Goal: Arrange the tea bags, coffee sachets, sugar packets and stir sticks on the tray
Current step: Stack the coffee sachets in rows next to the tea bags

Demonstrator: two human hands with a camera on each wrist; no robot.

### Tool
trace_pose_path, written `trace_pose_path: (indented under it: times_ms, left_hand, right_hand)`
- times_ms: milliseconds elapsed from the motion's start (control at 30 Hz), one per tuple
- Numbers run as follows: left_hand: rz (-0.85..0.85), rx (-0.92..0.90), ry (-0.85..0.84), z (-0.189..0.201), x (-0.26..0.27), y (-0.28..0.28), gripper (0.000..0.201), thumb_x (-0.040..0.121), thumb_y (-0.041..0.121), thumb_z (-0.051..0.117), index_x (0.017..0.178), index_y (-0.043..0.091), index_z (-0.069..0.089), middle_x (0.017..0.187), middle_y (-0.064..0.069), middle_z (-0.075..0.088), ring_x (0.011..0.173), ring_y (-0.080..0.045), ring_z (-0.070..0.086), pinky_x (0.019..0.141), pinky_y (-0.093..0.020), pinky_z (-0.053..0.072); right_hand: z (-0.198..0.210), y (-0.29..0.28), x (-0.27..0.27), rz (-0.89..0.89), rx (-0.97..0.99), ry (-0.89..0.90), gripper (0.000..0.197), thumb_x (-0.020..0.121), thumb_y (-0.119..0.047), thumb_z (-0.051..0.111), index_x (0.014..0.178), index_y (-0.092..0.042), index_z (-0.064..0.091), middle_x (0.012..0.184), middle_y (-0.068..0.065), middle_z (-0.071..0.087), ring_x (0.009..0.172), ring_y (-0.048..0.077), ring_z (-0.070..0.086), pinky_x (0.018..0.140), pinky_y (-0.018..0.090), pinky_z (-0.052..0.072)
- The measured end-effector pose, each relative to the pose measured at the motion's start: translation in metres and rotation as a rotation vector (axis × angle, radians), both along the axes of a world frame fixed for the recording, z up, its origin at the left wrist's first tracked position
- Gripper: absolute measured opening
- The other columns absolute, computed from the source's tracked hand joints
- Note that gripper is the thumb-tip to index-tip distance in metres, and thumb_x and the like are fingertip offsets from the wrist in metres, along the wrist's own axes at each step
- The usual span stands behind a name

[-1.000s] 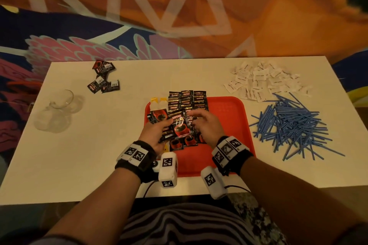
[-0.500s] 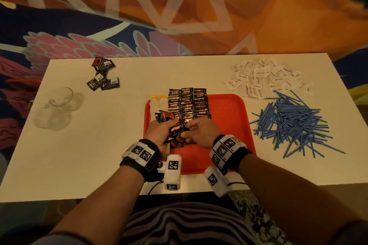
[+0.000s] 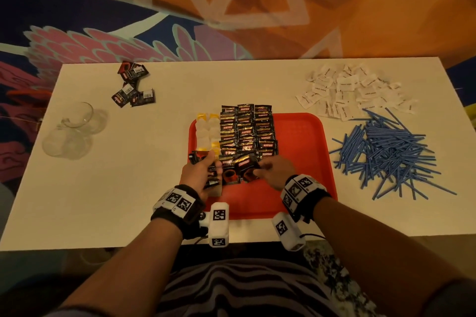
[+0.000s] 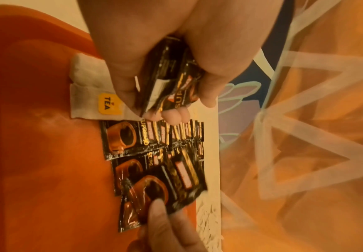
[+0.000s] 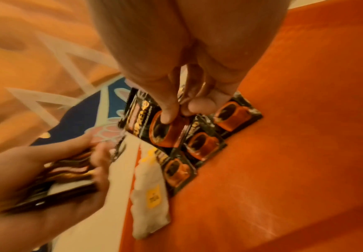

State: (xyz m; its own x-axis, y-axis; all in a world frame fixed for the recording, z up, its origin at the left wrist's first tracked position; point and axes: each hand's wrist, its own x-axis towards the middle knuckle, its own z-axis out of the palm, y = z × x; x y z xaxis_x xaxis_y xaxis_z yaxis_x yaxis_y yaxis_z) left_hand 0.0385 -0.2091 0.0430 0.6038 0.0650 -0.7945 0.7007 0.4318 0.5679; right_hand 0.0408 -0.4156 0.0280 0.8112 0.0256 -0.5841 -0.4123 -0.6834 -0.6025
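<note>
**Placing a coffee sachet at the near end of the rows**

Holding a fanned stack of sachets [image 4: 167, 81], the left hand [image 3: 198, 175] had thumb and fingers curled round it, above the tray's near-left part. The right hand [image 3: 275, 171] pinched one coffee sachet [image 5: 154, 126] between thumb and fingertips [image 5: 169, 117] at its cup-printed end, low over the red tray [image 3: 304, 162]. Whether it touched the tray could not be told. Its long axis ran towards the table's far edge, cup end nearest the person. Sachets were glossy black foil rectangles with crimped edges. Laid sachets [image 3: 247, 131] formed three overlapping columns running away from the person. Beside them on the left lay white, soft paper tea bags [image 3: 206, 131] with yellow tags. The tray was smooth plastic with rounded corners.
</note>
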Motion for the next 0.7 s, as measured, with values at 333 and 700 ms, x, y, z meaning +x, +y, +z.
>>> trace_pose_path:
  times_ms: [333, 700]
  left_hand:
    - [-0.009, 0.094, 0.028, -0.010, -0.013, 0.031, 0.015, 0.094, 0.022, 0.066, 0.096, 0.008, 0.070, 0.076, -0.007, 0.069, 0.057, -0.021, 0.064, 0.056, -0.033, 0.051]
    - [0.079, -0.020, 0.017, -0.010, -0.023, 0.042, 0.017, 0.098, 0.015, 0.058, 0.083, 0.006, 0.061, 0.068, -0.008, 0.061, 0.052, -0.019, 0.057, 0.047, -0.028, 0.049]
  right_hand:
    - [-0.040, 0.009, -0.001, -0.102, -0.182, 0.068, 0.020, 0.083, -0.019, 0.075, 0.084, -0.019, 0.055, 0.100, 0.001, 0.062, 0.069, 0.003, 0.049, 0.048, 0.011, 0.033]
    - [-0.054, 0.016, 0.006, -0.249, -0.100, 0.095, 0.023, 0.080, -0.015, 0.078, 0.085, -0.019, 0.056, 0.099, 0.003, 0.062, 0.067, 0.004, 0.054, 0.042, 0.010, 0.035]
